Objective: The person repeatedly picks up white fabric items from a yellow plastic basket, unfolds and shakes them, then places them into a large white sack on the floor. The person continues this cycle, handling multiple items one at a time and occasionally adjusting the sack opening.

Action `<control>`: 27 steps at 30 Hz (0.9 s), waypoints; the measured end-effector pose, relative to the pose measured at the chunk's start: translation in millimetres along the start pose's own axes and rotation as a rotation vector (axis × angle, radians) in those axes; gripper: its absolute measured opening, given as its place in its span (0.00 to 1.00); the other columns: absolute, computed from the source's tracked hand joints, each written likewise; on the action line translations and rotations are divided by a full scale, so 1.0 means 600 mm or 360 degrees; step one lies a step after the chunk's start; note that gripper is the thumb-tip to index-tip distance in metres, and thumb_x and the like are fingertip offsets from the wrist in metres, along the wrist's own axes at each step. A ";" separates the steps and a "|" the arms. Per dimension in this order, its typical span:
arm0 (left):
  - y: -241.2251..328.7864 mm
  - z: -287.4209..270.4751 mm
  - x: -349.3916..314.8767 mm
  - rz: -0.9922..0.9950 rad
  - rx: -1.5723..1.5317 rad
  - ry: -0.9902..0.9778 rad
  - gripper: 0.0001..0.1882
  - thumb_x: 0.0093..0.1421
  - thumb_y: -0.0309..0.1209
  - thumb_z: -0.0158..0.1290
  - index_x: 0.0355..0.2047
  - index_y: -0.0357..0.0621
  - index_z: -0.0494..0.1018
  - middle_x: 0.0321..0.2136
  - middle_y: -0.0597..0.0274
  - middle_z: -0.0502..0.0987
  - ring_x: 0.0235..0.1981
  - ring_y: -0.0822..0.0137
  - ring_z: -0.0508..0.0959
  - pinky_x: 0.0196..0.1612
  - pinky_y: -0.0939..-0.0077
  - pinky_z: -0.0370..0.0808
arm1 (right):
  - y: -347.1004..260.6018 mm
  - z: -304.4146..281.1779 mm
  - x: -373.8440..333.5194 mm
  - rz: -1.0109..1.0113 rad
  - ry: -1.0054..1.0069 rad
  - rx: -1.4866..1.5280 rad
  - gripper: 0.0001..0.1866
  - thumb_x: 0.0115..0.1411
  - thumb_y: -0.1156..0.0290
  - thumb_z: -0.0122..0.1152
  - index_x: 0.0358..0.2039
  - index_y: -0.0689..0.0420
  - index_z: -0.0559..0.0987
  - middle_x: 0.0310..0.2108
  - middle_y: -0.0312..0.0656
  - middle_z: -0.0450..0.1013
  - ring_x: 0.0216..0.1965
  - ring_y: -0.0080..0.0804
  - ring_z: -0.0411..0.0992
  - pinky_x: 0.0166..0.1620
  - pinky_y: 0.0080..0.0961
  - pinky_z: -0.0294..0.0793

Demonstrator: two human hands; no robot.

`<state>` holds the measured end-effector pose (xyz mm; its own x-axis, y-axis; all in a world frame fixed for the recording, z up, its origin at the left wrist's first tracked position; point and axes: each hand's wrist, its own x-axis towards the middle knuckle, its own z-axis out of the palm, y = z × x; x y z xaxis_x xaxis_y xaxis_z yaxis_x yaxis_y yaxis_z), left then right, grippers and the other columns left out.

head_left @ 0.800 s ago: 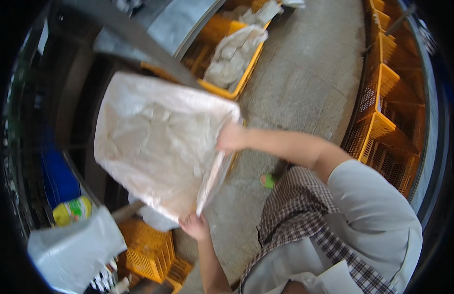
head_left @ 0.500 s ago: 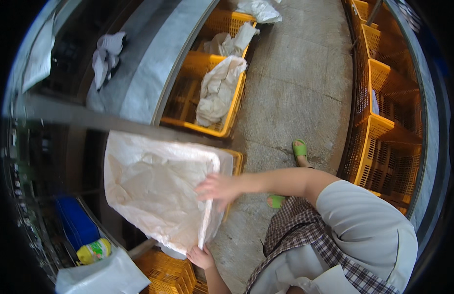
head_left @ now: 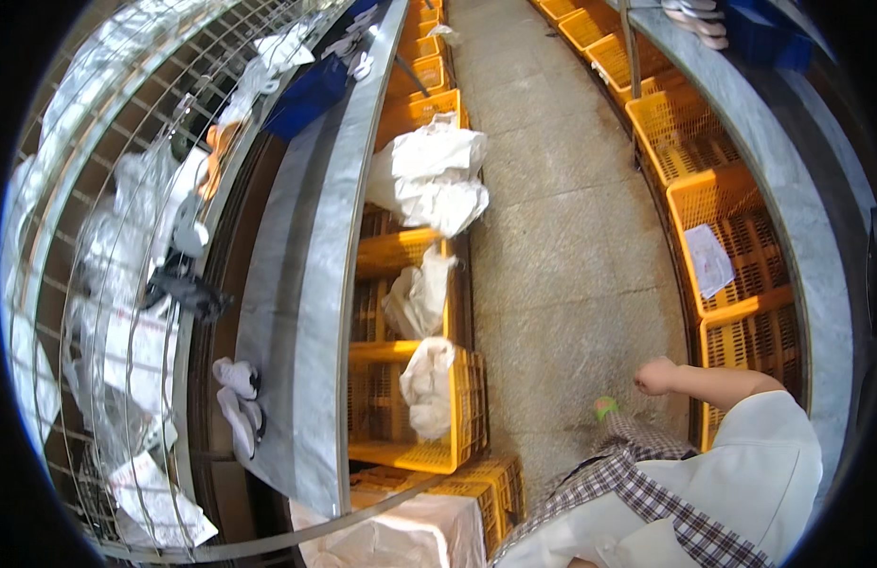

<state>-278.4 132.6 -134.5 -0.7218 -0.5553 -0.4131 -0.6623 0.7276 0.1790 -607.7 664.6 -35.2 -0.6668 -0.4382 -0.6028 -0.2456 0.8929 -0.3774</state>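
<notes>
My right hand is closed in a loose fist over the aisle, and nothing shows in it. It is nearest to the yellow crates on the right and touches none of them. My left hand is out of view. At the bottom edge lies a whitish plastic liner in a crate, partly cut off by the frame. Just beyond it, a yellow crate holds a crumpled cream bag.
A grey bench with a pair of shoes runs along the left, beside a wire rack. White bags bulge from a farther crate. On the right, a yellow crate holds a sheet under another bench. A concrete aisle lies between.
Both hands have left the lined crate's plastic; my right hand is now closed over the aisle and my left is out of view. My view has turned up the aisle.
</notes>
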 end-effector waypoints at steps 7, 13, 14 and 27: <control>0.239 -0.097 0.244 -0.0039 -0.1238 -0.0547 0.05 0.57 0.27 0.45 0.30 0.40 0.70 0.20 0.62 0.72 0.21 0.71 0.70 0.27 0.75 0.71 | 0.013 -0.190 0.211 -0.0226 0.0409 0.0360 0.14 0.53 0.62 0.51 0.35 0.56 0.76 0.35 0.48 0.74 0.38 0.46 0.72 0.41 0.41 0.71; 0.411 -0.132 0.397 -0.0099 -0.0661 -0.0730 0.07 0.56 0.31 0.50 0.29 0.41 0.72 0.22 0.63 0.74 0.24 0.70 0.73 0.30 0.75 0.72 | 0.065 -0.245 0.354 -0.0169 0.0196 0.0583 0.14 0.53 0.62 0.53 0.36 0.56 0.76 0.37 0.49 0.73 0.42 0.46 0.70 0.42 0.39 0.71; 0.433 -0.120 0.408 -0.0138 -0.0571 -0.0812 0.09 0.56 0.33 0.50 0.33 0.41 0.73 0.24 0.60 0.76 0.26 0.67 0.75 0.32 0.73 0.73 | 0.089 -0.249 0.363 0.0002 0.0108 0.0411 0.14 0.53 0.62 0.53 0.37 0.56 0.76 0.37 0.49 0.73 0.42 0.46 0.71 0.42 0.39 0.71; 0.611 -0.126 0.208 0.0000 -0.0545 -0.0933 0.23 0.56 0.33 0.50 0.51 0.40 0.63 0.41 0.50 0.73 0.41 0.58 0.75 0.44 0.67 0.70 | 0.249 -0.047 0.470 0.0511 -0.0596 0.0330 0.18 0.59 0.59 0.49 0.39 0.61 0.75 0.36 0.50 0.74 0.36 0.46 0.72 0.40 0.39 0.71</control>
<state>-626.4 299.3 -52.7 -0.5574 -0.1746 -0.8117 -0.7583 0.5052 0.4120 -852.5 677.5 -241.6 -0.3797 -0.1873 -0.9059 0.0991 0.9654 -0.2411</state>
